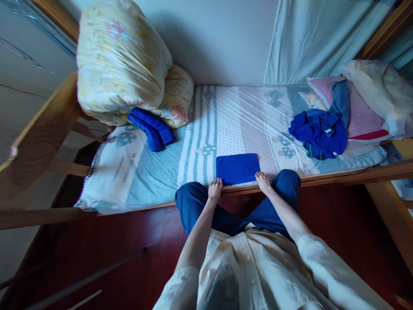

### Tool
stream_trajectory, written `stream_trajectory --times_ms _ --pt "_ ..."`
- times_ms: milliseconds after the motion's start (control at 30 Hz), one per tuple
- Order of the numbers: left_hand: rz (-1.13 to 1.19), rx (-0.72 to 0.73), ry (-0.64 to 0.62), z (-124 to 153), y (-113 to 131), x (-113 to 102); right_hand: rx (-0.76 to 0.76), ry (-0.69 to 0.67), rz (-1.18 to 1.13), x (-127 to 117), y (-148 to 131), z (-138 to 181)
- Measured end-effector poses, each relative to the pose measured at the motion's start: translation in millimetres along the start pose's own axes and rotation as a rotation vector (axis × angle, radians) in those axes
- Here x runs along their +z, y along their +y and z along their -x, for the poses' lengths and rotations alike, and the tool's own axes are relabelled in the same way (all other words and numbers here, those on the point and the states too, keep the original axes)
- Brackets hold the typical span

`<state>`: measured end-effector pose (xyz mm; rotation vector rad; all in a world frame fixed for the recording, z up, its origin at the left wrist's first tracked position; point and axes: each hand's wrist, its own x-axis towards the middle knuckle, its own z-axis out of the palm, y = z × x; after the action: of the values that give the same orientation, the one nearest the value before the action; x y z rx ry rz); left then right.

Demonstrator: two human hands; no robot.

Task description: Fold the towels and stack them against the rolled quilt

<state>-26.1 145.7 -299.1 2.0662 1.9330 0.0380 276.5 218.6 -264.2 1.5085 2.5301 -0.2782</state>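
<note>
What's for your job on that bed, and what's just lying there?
In the job:
folded blue cloth, left grip and right grip at its near corners
perhaps, by colour: crumpled blue cloth, blue rolls

Just lying there:
flowered bundle
pink cushion

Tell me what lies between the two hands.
A flat blue cloth lies between the left hand and the right hand, in the head view.

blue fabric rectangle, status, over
Left hand at near left corner, right hand at near right. Fabric rectangle flat on bed. Nothing else atop; crumpled clothes apart, right.
</note>
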Motion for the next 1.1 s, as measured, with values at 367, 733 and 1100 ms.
stream_trajectory --times_ms 367,733,1100 --pt "0.119 -0.050 0.015 18 12 -3 0.024 0.059 -0.186 2 2 33" --pt "0.311 -0.206 0.100 12 6 -14 0.212 0.146 -0.576 4 22 25" --pt "0.576 -0.408 0.259 -8 3 -13 0.322 0.342 -0.961 23 30 6"
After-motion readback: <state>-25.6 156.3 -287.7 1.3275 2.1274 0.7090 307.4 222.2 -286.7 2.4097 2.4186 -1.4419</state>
